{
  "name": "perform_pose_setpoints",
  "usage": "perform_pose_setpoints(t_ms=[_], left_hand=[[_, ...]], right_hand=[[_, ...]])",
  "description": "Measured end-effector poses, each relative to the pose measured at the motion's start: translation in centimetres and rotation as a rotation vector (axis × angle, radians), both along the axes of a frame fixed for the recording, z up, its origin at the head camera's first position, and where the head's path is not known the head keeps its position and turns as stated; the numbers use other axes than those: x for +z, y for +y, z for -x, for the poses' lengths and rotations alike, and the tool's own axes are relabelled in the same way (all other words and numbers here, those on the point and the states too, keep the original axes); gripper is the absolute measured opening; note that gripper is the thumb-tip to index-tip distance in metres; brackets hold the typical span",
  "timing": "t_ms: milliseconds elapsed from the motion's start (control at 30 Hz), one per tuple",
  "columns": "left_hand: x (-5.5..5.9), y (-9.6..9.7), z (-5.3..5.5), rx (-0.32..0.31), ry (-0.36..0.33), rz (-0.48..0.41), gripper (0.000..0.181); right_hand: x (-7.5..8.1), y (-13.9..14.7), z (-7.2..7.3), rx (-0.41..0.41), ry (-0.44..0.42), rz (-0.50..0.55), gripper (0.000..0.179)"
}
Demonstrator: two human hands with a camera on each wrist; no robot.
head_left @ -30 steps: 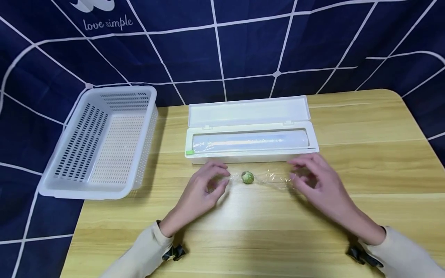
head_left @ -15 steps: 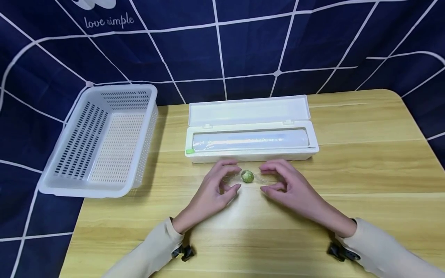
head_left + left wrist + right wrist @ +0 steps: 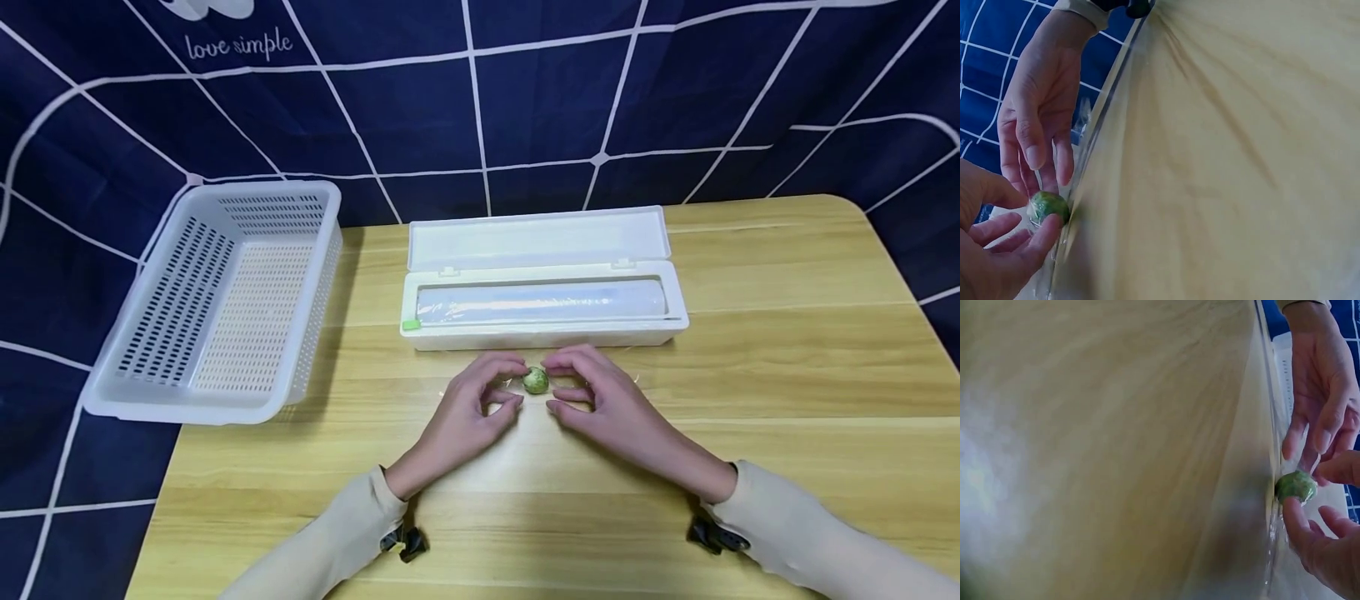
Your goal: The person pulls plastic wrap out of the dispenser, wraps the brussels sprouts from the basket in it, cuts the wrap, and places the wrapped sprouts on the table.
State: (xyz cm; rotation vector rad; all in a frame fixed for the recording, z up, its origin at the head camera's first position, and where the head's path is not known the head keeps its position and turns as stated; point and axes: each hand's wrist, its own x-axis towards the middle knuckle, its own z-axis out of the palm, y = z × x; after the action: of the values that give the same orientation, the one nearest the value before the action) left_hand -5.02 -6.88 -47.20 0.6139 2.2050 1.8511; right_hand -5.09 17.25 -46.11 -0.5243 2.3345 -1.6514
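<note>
From where I operate, the nearest things are two pale sleeves (image 3: 318, 525), then the hands. My left hand (image 3: 467, 411) and right hand (image 3: 611, 411) face each other, fingers softly curved, each thumb parted from its fingers. I can't tell whether either has hold of the clear film (image 3: 1084, 119) about them.

Between the fingertips sits a green ball (image 3: 536, 381): small, roundish, mottled in light and dark green, glossy as if under clear wrap. The left fingertips come right up to it. Just beyond the hands on the counter (image 3: 787, 333), a long white box (image 3: 543, 341) stands with its lid back, a shiny roll (image 3: 540, 302) inside. Farther off to the left hand's side is a white basket (image 3: 318, 308); behind everything hangs navy cloth (image 3: 540, 108) with white lines.
</note>
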Motion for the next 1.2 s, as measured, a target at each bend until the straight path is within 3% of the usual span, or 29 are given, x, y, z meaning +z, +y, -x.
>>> perform_pose_setpoints(t_ms=[300,433,567,1200], left_hand=[[-0.4,0.1,0.3,0.069,0.132,0.164,0.034],[-0.5,0.2,0.4,0.079,0.195,0.197,0.032],[-0.6,0.3,0.6,0.082,0.203,0.207,0.029],[-0.3,0.7,0.9,0.082,0.233,0.308,0.020]], right_hand=[[0.0,0.4,0.2,0.006,0.145,-0.183,0.044],[-0.1,0.4,0.4,0.000,0.217,-0.229,0.047],[-0.2,0.3,0.7,0.003,0.258,-0.237,0.047],[-0.4,-0.1,1.6,0.055,0.191,-0.279,0.029]])
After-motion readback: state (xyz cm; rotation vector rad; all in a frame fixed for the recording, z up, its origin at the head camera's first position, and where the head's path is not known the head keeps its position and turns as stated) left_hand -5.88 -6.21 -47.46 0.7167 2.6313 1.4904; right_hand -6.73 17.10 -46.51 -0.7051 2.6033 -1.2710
